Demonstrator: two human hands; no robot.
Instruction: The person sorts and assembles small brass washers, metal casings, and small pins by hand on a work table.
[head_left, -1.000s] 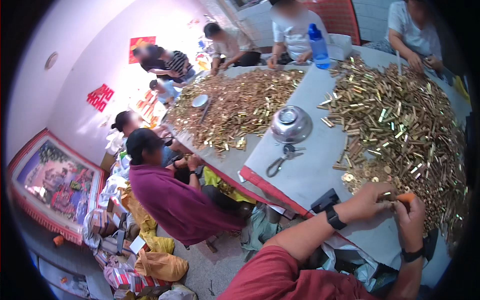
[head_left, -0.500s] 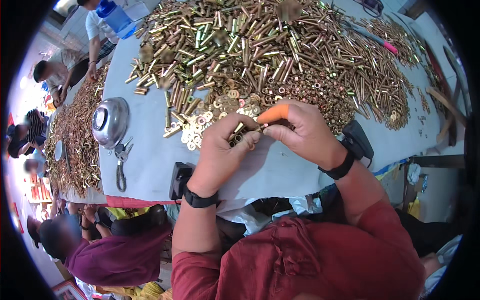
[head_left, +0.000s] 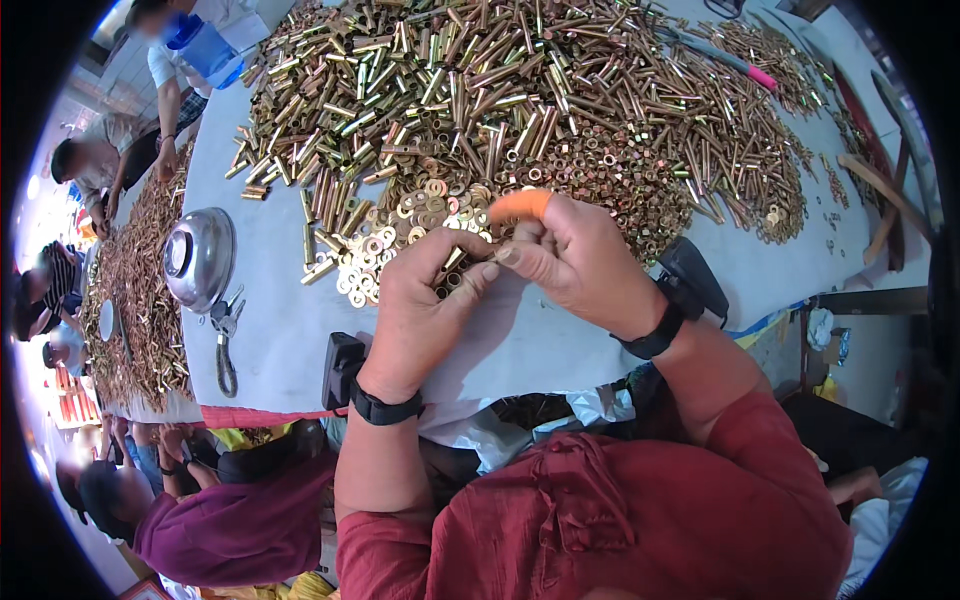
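My left hand (head_left: 418, 305) is closed over the table, index finger and thumb curled together. Open ends of small brass-coloured metal sleeves (head_left: 448, 284) show between them, apparently held there. My right hand (head_left: 590, 262) meets it fingertip to fingertip, its thumb and fingers pinched together. An orange cover (head_left: 520, 207) wraps its index finger. Whatever the right fingertips hold is too small and hidden to name. Just beyond my hands lie a pile of flat washers (head_left: 372, 258), a heap of nuts (head_left: 625, 185) and a large heap of metal sleeves (head_left: 430, 80).
Bolts (head_left: 715, 130) spread to the right, near a pink-tipped rod (head_left: 757, 76). A metal bowl (head_left: 205, 265) lies upside down at left, with keys (head_left: 228, 315) beside it. Dark devices (head_left: 343, 370) (head_left: 690, 280) flank my wrists. Other people sit along the left table.
The whole view has shifted slightly, moving the table contents left. My fingertips stay together, and the right thumb and fingers have drawn in closer to the left thumb.
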